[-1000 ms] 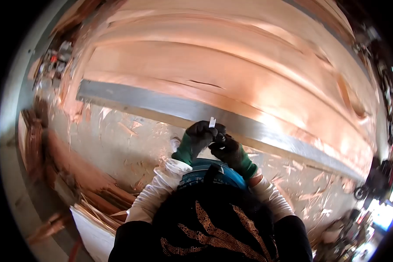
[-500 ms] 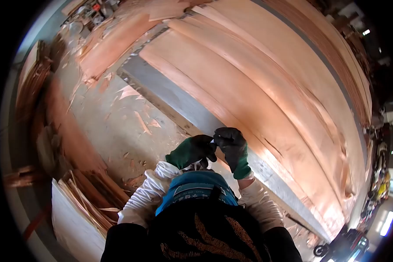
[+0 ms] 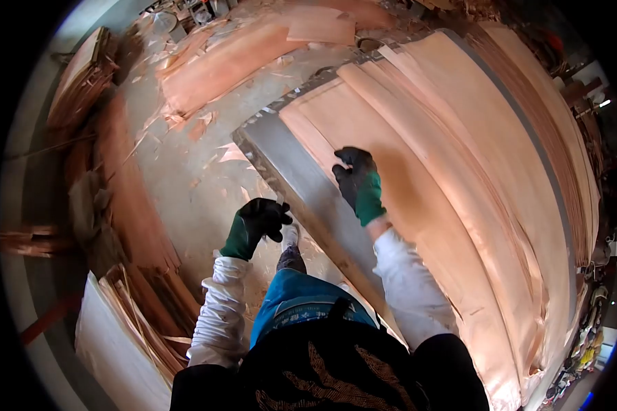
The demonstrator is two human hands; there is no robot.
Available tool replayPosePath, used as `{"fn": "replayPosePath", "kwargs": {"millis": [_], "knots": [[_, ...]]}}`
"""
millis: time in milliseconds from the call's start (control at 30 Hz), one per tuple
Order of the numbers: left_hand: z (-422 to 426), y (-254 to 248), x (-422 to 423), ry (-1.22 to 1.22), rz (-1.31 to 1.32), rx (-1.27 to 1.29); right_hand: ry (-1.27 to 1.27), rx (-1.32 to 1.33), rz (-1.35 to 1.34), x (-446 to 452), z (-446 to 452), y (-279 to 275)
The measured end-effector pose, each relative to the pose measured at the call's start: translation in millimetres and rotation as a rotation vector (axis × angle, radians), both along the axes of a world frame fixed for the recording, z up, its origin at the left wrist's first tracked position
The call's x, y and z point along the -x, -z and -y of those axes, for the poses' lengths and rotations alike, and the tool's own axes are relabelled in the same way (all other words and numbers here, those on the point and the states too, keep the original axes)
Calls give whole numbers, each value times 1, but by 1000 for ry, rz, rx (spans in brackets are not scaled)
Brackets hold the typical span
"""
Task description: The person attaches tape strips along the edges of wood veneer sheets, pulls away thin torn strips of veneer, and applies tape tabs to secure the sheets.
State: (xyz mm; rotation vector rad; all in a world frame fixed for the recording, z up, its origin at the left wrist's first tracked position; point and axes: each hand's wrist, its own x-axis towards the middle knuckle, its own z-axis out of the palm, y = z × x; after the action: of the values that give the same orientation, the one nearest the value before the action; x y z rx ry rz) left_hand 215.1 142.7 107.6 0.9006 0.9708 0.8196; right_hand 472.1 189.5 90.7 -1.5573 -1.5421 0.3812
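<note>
1. Black-and-green gloves on both hands; hands well apart, left one nearer the body, right one farther out.
2. Left hand (image 3: 259,220): fingers bent inward, just left of the brown wooden table edge (image 3: 320,238) as seen from above. Small pale bit shows by the fingertips; cannot tell if gripped.
3. Right hand (image 3: 358,181): fingers loosely bent, gap between thumb and forefinger. Over near-left margin of the tan-pink thin wood sheets (image 3: 452,205); contact unclear.
4. Sheets lie overlapping, long and rippled, across the table to the right of both hands. Bare smooth grey strip (image 3: 298,154) runs along their left side.
5. Grey floor (image 3: 185,164) left of table, strewn with wood scraps. Flat reddish-tan wood sheets (image 3: 233,65) lie at far left.
6. Near left: upright white panel (image 3: 113,349) beside ragged-edged brown sheets (image 3: 147,301).
7. Blue printed apron (image 3: 288,291) at the body; white shoe (image 3: 290,236) below left hand.
</note>
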Motion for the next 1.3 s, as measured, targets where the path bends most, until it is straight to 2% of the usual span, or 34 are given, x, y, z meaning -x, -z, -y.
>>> {"fn": "replayPosePath", "kwargs": {"millis": [33, 67, 133, 200, 267, 333, 400, 467, 567, 700, 867, 1033, 1100, 1167, 1300], "knots": [[-21, 3, 6, 46, -89, -52, 0, -80, 124, 4, -29, 9], [-44, 5, 10, 0, -53, -41, -1, -63, 78, 12, -57, 17], [-93, 18, 18, -19, 29, 25, 41, -10, 231, 25, -104, 20], [-141, 19, 19, 61, 17, -3, 96, 67, 294, 39, -135, 31], [-184, 42, 9, 148, 6, -97, 129, 166, 364, 45, -151, 40], [-218, 49, -8, 190, 158, 23, 139, 156, 414, 48, -156, 52], [-256, 70, -31, 322, -13, -3, 148, 133, 410, 45, -151, 60], [-259, 73, -29, 371, -248, -103, 143, 122, 409, 44, -154, 67], [-259, 90, -21, 369, -126, 104, 151, 165, 410, 47, -152, 65], [-249, 104, -23, 309, -237, -215, 145, 195, 395, 46, -152, 65], [-240, 101, -22, 268, -278, -321, 125, 215, 421, 46, -149, 67], [-240, 123, -32, 154, -39, -186, 112, 177, 462, 46, -149, 65], [-240, 124, -31, 182, -97, -198, 110, 131, 466, 46, -148, 68], [-241, 99, -32, 256, -251, -256, 109, 97, 473, 45, -148, 69], [-244, 91, -34, 233, -137, -91, 105, 89, 495, 46, -148, 64]]}}
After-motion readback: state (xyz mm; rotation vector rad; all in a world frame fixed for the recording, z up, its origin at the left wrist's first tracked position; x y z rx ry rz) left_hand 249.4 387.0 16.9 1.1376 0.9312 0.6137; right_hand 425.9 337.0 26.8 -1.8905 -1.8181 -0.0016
